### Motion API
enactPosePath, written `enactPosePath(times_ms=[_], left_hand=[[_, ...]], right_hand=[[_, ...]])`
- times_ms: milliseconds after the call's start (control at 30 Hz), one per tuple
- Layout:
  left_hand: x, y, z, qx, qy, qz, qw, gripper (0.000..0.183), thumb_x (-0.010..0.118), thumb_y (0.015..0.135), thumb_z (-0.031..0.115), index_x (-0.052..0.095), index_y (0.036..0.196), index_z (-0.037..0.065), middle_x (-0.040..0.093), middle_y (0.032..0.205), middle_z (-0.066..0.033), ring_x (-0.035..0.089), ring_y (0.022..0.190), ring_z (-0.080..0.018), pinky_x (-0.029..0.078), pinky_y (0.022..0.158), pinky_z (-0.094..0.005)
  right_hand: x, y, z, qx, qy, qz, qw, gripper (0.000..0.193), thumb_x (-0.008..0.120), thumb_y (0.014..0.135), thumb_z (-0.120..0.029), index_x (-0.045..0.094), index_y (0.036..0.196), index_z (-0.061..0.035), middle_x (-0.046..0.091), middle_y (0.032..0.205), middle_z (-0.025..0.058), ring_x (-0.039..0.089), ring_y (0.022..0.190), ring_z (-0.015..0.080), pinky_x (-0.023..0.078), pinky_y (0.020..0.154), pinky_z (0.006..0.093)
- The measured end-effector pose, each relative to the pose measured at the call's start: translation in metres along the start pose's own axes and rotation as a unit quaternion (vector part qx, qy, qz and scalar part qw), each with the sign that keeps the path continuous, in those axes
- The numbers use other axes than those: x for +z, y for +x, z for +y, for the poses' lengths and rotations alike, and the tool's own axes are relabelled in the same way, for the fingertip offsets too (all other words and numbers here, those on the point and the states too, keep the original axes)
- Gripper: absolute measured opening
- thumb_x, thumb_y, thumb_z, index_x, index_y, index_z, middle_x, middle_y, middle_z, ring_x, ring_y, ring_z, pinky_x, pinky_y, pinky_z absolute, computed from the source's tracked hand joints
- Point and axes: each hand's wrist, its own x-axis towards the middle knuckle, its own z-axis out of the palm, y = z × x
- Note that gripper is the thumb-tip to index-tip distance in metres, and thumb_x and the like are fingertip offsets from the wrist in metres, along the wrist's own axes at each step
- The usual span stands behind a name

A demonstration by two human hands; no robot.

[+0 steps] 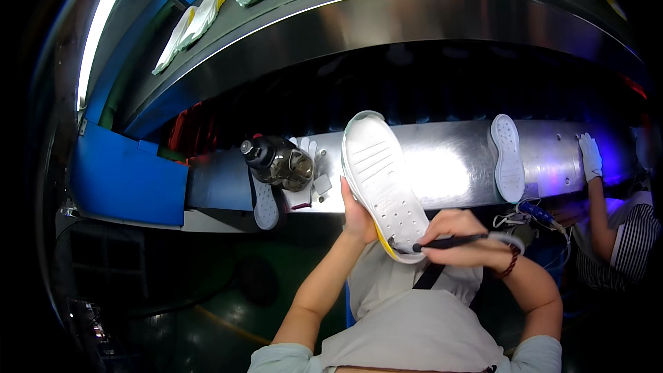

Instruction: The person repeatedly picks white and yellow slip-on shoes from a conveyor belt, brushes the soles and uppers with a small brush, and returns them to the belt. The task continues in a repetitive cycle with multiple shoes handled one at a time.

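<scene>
Shiny metal desk (pixel 449 166) — bearing a dark water bottle (pixel 276 161) at left, a white sole (pixel 508 157) at right, another sole (pixel 264 206) beneath the bottle — gloved co-worker's hand (pixel 590 157) at far right.

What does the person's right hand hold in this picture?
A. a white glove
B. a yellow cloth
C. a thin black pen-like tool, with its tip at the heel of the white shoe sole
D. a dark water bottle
C: the right hand holds a thin black tool whose tip meets the heel end of the white shoe sole, while the left hand supports that sole from the side.
</scene>
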Motion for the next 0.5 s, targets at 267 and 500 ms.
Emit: enactPosePath(times_ms=[267, 500], left_hand=[[0.035, -0.007, -0.014, -0.08, -0.124, -0.091, 0.985, 0.077, 0.011, 0.077, 0.066, 0.023, 0.13, 0.012, 0.036, 0.125, -0.0124, 0.04, 0.112, -0.0284, 0.036, 0.092, -0.0408], [0.045, -0.008, 0.001, -0.046, -0.105, -0.112, 0.987, 0.076, 0.009, 0.078, 0.064, 0.024, 0.13, 0.011, 0.035, 0.127, -0.0113, 0.04, 0.112, -0.0259, 0.036, 0.092, -0.0378]], right_hand=[[-0.031, 0.052, -0.016, -0.078, 0.04, 0.166, 0.982, 0.015, 0.065, 0.064, -0.006, 0.063, 0.078, -0.0029, 0.06, 0.077, 0.0084, 0.057, 0.07, 0.0139, 0.045, 0.064, 0.0235], [-0.033, 0.035, -0.022, -0.041, 0.163, 0.073, 0.983, 0.014, 0.063, 0.066, -0.004, 0.062, 0.08, -0.0025, 0.06, 0.08, 0.008, 0.057, 0.071, 0.0133, 0.046, 0.064, 0.0231]])
